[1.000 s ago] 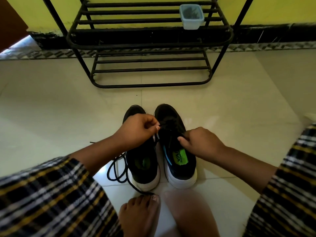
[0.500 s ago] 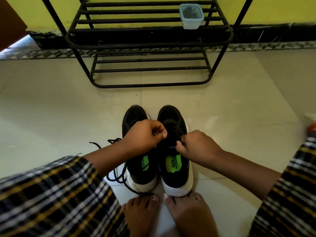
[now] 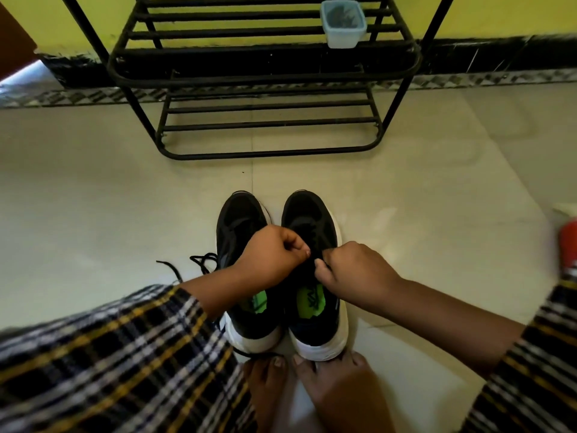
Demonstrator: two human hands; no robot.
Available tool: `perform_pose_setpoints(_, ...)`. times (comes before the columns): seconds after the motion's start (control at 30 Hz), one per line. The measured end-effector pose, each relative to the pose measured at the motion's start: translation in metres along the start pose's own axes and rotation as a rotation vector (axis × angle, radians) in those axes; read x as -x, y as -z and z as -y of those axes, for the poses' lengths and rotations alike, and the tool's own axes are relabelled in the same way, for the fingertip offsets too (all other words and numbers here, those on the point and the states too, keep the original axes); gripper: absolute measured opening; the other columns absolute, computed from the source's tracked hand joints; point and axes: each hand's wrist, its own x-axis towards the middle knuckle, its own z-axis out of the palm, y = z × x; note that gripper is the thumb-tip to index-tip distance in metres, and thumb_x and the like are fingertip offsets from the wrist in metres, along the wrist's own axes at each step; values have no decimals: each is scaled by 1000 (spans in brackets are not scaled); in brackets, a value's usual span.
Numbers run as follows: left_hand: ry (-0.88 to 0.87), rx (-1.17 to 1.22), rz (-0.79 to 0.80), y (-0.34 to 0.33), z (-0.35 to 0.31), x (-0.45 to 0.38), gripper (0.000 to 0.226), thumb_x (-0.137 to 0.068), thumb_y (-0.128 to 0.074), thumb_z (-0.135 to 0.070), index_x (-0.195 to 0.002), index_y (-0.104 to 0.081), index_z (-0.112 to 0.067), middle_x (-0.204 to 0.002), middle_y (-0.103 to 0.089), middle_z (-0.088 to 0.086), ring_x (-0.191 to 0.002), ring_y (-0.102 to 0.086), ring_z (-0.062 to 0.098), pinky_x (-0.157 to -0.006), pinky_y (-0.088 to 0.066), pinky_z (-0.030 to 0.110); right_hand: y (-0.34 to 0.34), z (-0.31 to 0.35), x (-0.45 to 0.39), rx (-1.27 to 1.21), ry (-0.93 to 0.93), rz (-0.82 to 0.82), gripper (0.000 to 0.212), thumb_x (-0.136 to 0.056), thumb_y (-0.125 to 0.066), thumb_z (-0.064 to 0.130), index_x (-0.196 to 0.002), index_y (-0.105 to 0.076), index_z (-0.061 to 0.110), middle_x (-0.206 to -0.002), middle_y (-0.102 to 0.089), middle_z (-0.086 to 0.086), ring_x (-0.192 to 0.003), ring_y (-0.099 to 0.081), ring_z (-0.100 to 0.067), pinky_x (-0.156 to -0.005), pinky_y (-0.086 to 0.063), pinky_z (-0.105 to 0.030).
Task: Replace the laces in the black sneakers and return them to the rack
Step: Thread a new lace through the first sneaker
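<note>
Two black mesh sneakers with white soles and green insoles (image 3: 282, 242) stand side by side, toes toward the black metal rack (image 3: 265, 54), a loose black lace (image 3: 199, 264) lying at their left.

Pale tiled floor (image 3: 93, 198) carries two black sneakers (image 3: 309, 232), loose lace (image 3: 203, 260), rack (image 3: 265, 151)

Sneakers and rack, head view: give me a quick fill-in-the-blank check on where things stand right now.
1. Both hands, left hand and right hand, work the lace of the ____ sneaker.
2. The sneakers stand on the ____.
3. The tub sits on the ____.
4. Loose lace lies beside the ____ sneaker.

Missing: right; floor; rack; left
</note>
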Motion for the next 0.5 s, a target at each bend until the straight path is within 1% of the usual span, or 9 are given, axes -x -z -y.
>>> perform_pose_setpoints(0.1, 35, 83, -16, -6, 3, 0, 22, -87, -64, -12, -65, -66, -12, -72, -68, 5, -70, -63, 11, -74, -52, 29, -2, 4, 3, 39, 20, -30, 35, -100, -32, 34, -90, -56, 11, -84, -58, -11, -81, -57, -30, -58, -28, -30)
perform_pose_setpoints(0.17, 55, 92, -19, -9, 5, -1, 18, -87, -64, -12, -69, -68, -8, -75, -70, 11, -71, -63, 12, -76, -54, 32, -1, 5, 3, 54, 35, -42, 36, -100, -29, 35, -93, -55, 11, -91, -61, -11, -84, -57, -29, -59, -29, -29)
perform_pose_setpoints(0.2, 62, 96, -24, -9, 6, -1, 16, -87, -64, -12, -73, -69, -6, -77, -70, 11, -71, -63, 12, -77, -54, 33, -1, 5, 3, 51, 37, -42, 36, -101, -29, 36, -93, -54, 12, -91, -61, -11, -84, -57, -29, -59, -29, -29)
perform_pose_setpoints(0.27, 71, 95, -27, -10, 6, -2, 15, -87, -64, -13, -76, -71, -7, -76, -70, 7, -73, -63, 11, -77, -53, 32, -3, 2, 4, 29, 24, -27, 34, -101, -28, 37, -89, -50, 15, -91, -61, -10, -84, -57, -29, -59, -30, -30)
perform_pose_setpoints(0.37, 71, 72, -2, -11, 3, -3, 12, -88, -62, -12, -81, -72, -10, -79, -68, -4, -79, -63, 7, -78, -51, 23, -10, -4, 5, -30, -5, -3, 34, -101, -28, 41, -82, -44, 17, -87, -60, -10, -81, -56, -28, -59, -30, -32)
perform_pose_setpoints(0.43, 70, 40, 16, -13, 1, -4, 13, -88, -59, -10, -89, -72, -12, -84, -66, -7, -85, -62, 6, -80, -49, 18, -14, -9, 4, -112, -37, 15, 39, -101, -29, 41, -80, -46, 14, -82, -59, -9, -77, -54, -26, -58, -31, -33)
perform_pose_setpoints(0.5, 71, 9, 14, -15, 1, -3, 14, -89, -58, -10, -96, -71, -11, -88, -66, -4, -88, -62, 8, -81, -47, 18, -17, -14, 1, -233, -74, 22, 44, -100, -30, 41, -79, -52, 10, -78, -59, -9, -74, -54, -25, -60, -35, -35)
